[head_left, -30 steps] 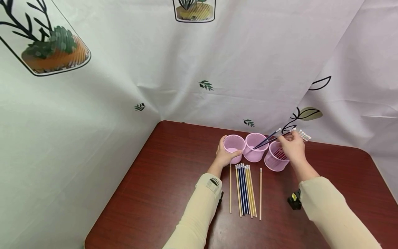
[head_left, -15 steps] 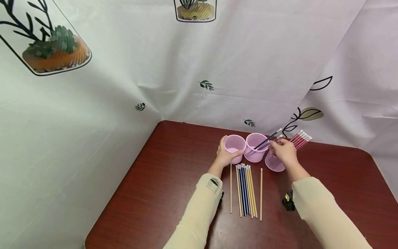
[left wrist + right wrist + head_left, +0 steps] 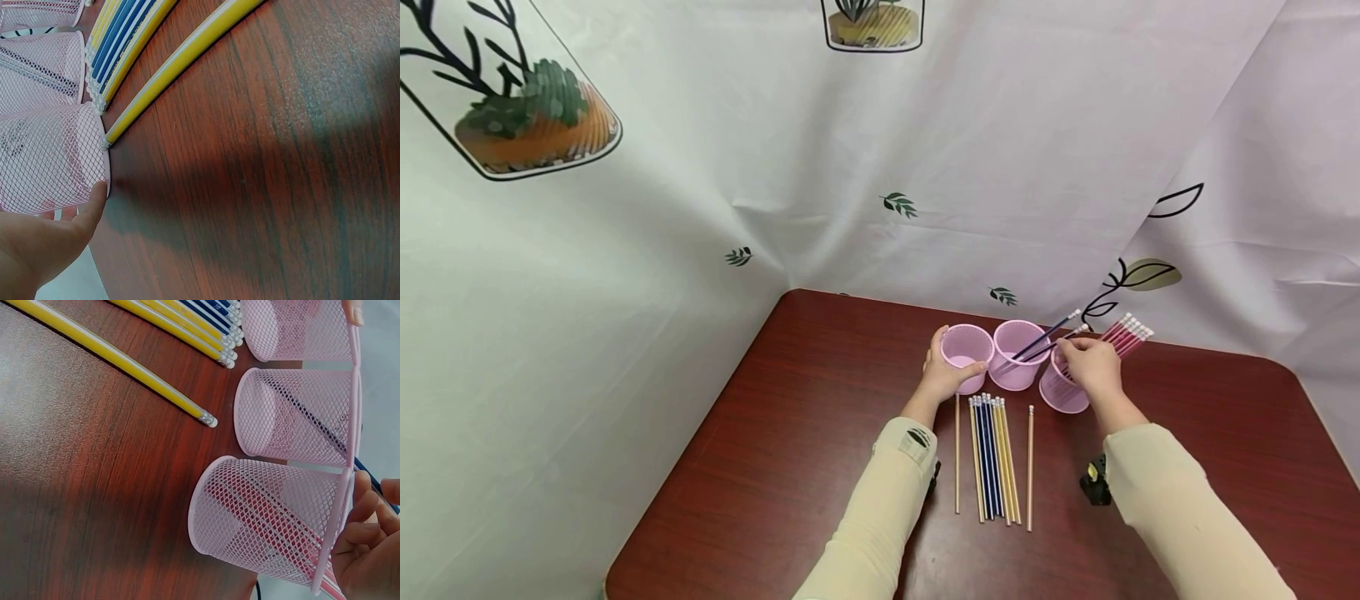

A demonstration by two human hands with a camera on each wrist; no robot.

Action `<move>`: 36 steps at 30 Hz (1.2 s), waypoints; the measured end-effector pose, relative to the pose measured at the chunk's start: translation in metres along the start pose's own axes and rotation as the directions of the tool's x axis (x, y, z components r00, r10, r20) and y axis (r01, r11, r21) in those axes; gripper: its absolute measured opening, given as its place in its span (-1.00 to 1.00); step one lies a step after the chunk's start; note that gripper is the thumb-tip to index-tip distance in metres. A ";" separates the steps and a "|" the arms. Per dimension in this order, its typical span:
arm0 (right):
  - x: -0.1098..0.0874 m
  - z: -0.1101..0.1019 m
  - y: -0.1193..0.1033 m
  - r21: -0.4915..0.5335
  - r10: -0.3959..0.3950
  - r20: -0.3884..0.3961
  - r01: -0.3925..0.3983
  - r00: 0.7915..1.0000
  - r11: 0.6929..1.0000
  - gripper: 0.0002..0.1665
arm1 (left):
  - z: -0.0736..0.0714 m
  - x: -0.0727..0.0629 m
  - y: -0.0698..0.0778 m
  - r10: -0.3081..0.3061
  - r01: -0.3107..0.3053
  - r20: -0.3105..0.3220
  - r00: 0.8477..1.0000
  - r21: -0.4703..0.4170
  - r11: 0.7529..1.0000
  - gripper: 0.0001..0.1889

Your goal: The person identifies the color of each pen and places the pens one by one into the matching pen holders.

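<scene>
Three pink mesh pen cups stand in a row near the table's back edge. My left hand grips the left cup, its thumb across the front; in the left wrist view a finger lies against the mesh. Two dark blue pencils lean to the right in the middle cup. My right hand is above the right cup, its curled fingers pinching one blue pencil near the eraser end; the fingers partly hide it. Several red pencils lean in the right cup, eraser ends up.
In front of the cups lie several blue and yellow pencils side by side, erasers toward the cups. A single yellow pencil lies on each side, left and right. A patterned cloth hangs behind the reddish-brown table.
My right hand has come left and down from the pencil's upper end, then shifted slightly right. The pencil now lies lower against the middle cup's rim. My left hand stays on the left cup.
</scene>
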State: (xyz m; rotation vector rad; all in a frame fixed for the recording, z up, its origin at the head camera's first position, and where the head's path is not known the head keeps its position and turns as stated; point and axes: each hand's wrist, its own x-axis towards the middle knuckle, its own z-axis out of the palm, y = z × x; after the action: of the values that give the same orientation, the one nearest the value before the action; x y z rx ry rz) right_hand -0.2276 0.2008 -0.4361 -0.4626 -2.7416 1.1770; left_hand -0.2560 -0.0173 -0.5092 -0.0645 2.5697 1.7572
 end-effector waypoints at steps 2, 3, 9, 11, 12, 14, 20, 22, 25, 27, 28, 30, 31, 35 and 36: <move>0.000 0.000 0.001 -0.006 0.002 0.007 -0.002 1.000 1.000 -0.54 | 0.000 0.000 0.000 -0.003 0.003 0.000 1.000 -0.001 1.000 0.01; 0.000 -0.001 0.001 -0.006 0.004 0.011 -0.004 1.000 1.000 -0.53 | 0.000 0.000 0.001 -0.005 0.005 0.000 1.000 -0.002 1.000 0.01; -0.001 -0.004 0.001 0.013 0.032 0.023 -0.033 0.999 0.999 -0.50 | 0.001 0.000 0.001 -0.006 0.006 0.000 1.000 0.001 1.000 0.01; -0.002 -0.006 0.000 0.029 0.040 0.014 -0.040 0.999 0.999 -0.51 | 0.001 0.000 0.001 -0.004 0.004 0.001 1.000 0.001 1.000 0.01; -0.003 -0.006 -0.001 0.035 0.038 0.003 -0.038 0.999 0.999 -0.51 | 0.001 0.000 0.001 -0.004 0.004 0.002 1.000 -0.001 1.000 0.01; -0.005 -0.005 -0.003 0.054 0.019 -0.030 -0.017 0.999 0.998 -0.54 | 0.001 0.000 0.002 -0.003 0.003 0.004 1.000 -0.003 1.000 0.01; -0.025 0.015 -0.003 0.065 -0.102 -0.129 0.111 0.986 0.992 -0.71 | 0.001 -0.001 0.001 -0.001 0.001 -0.004 1.000 -0.002 1.000 0.01; -0.035 0.027 0.002 0.046 -0.157 -0.116 0.164 0.981 0.985 -0.77 | 0.000 -0.001 0.001 0.002 -0.002 -0.004 1.000 -0.001 1.000 0.01; -0.049 0.045 0.014 -0.011 -0.262 -0.036 0.262 0.964 0.965 -0.84 | 0.000 -0.001 0.001 0.005 -0.005 -0.006 1.000 -0.004 1.000 0.02; -0.058 0.056 0.021 -0.024 -0.321 0.054 0.322 0.946 0.946 -0.89 | 0.000 -0.001 0.001 0.010 -0.010 -0.008 1.000 -0.008 1.000 0.02; -0.062 0.061 0.024 -0.028 -0.342 0.102 0.346 0.934 0.938 -0.91 | 0.000 -0.001 0.001 0.012 -0.012 -0.010 1.000 -0.010 1.000 0.02; -0.068 0.070 0.030 -0.048 -0.374 0.179 0.387 0.910 0.921 -0.93 | 0.000 -0.001 0.000 0.013 -0.013 -0.011 1.000 -0.009 1.000 0.02; -0.071 0.074 0.033 -0.050 -0.383 0.210 0.401 0.899 0.915 -0.93 | 0.000 -0.001 0.000 0.012 -0.012 -0.009 1.000 -0.009 1.000 0.02; -0.079 0.085 0.041 -0.108 -0.398 0.267 0.437 0.878 0.893 -0.89 | 0.000 -0.002 0.000 0.004 -0.004 -0.004 1.000 -0.005 1.000 0.02; -0.080 0.086 0.042 -0.122 -0.395 0.271 0.438 0.878 0.891 -0.88 | 0.000 -0.002 0.001 0.001 -0.001 -0.002 1.000 -0.006 1.000 0.02</move>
State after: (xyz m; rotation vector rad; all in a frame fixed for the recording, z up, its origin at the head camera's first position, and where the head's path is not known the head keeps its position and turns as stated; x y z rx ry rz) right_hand -0.1618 0.1426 -0.5255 0.2777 -2.9465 0.9275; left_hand -0.2542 -0.0171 -0.5086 -0.0658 2.5662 1.7666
